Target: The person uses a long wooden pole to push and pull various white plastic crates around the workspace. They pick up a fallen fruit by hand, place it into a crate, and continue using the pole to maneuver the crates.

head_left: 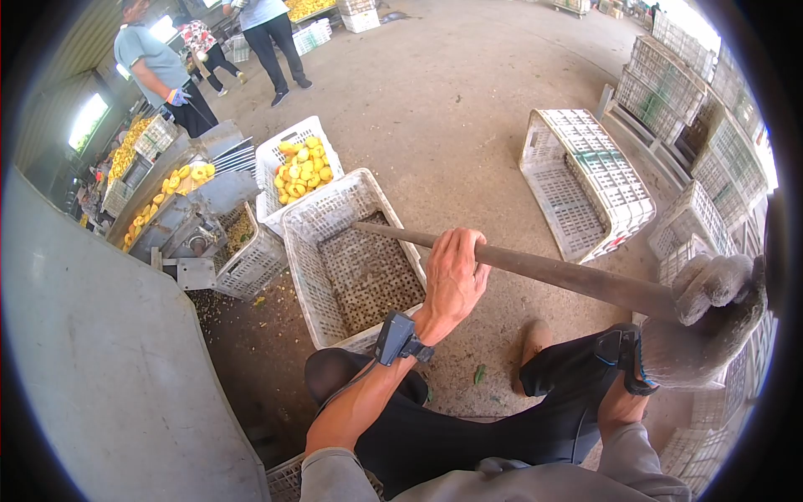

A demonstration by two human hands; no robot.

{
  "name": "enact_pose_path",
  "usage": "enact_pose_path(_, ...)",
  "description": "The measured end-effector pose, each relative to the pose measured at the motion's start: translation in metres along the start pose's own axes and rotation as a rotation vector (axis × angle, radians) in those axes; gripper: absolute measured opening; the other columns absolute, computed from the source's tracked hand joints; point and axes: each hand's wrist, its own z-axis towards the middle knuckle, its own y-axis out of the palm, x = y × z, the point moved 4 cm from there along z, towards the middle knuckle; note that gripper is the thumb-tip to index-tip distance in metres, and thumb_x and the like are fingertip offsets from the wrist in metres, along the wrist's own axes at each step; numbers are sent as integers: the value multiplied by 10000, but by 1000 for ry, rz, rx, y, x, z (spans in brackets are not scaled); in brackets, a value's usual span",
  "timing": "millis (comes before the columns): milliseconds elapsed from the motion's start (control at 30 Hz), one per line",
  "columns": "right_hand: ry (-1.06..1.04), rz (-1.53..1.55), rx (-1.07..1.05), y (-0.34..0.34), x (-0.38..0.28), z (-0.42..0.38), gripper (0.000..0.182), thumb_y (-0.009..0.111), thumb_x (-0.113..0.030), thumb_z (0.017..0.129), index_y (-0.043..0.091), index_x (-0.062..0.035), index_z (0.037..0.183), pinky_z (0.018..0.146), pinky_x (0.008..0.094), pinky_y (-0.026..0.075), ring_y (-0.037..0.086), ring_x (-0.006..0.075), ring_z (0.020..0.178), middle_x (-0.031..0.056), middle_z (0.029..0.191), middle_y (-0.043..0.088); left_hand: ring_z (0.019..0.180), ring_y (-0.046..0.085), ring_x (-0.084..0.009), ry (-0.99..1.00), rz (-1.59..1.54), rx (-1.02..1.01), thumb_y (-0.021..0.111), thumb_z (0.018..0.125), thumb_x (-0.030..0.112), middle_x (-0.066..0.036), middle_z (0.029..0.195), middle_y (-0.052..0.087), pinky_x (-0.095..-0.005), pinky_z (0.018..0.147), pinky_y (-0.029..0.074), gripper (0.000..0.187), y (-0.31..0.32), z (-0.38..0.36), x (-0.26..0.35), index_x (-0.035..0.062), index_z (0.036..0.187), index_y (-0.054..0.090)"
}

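My bare left hand (pixel 454 274) is wrapped around the middle of a long brown pole (pixel 569 278), which looks like wood. At the right, my right hand (pixel 709 314), in a dirty knitted glove, grips the thick end of the same pole. The pole's thin far tip reaches over a white slatted plastic crate (pixel 314 289) in front of me. Inside that crate only the dark, dirty bottom shows. Just beyond it, another white crate (pixel 266 163) holds yellow fruit (pixel 303 170).
A sorting machine (pixel 196 243) with yellow fruit stands at the left, near a grey metal panel (pixel 92 335). On the floor at the right a white crate (pixel 598 159) lies on its side. Stacked crates (pixel 665 79) line the right. Several people (pixel 155 63) stand at the back.
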Motion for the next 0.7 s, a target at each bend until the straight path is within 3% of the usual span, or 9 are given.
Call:
enact_pose_path(167,29,-80,54,-19,-2,-2,358,414,-187,1156,512,46,1411,599,289,492,516,130,583,61,901,574,950,649,-410,-4,1,-2,799,790,-47,-175,996,656,-480,821,509,367,0,0,-1,32,1077,585)
enact_pose_path(267,8,-605,262,-21,-9,-8,352,408,-168,1155,516,47,1412,594,289,494,514,131,581,58,894,571,949,648,-410,-2,-1,5,800,788,-47,-175,995,656,-480,819,509,368,0,1,0,33,1075,584)
enact_pose_path(333,14,-595,275,-21,-9,-9,351,409,-167,1155,518,46,1413,594,292,497,515,131,583,58,892,571,951,647,-409,1,-2,4,803,784,-48,-174,997,656,-479,819,508,373,0,0,0,34,1074,583)
enact_pose_path(367,45,-337,193,-27,-6,-6,353,412,-170,1156,518,46,1413,594,293,499,517,132,584,58,892,571,951,647,-409,3,-2,3,804,782,-48,-174,998,656,-479,819,508,375,0,0,0,35,1074,583)
enact_pose_path(433,103,-157,189,-29,-5,-5,354,416,-176,1157,519,46,1413,592,295,502,519,133,585,60,893,574,952,647,-409,2,-1,1,806,779,-49,-174,1000,656,-479,821,507,380,0,0,-1,35,1075,582)
enact_pose_path(533,124,-237,255,-29,-10,-7,353,419,-181,1158,523,45,1408,588,296,505,522,134,584,63,894,579,955,646,-409,0,-2,-1,809,776,-50,-174,1004,655,-478,824,507,388,0,0,-1,36,1077,581)
enact_pose_path(700,22,-11,0,-7,-1,0,342,412,-177,1160,531,43,1393,583,294,505,521,136,576,65,894,583,954,647,-411,2,-1,-1,806,781,-47,-174,999,655,-480,826,507,379,0,-1,0,35,1076,582)
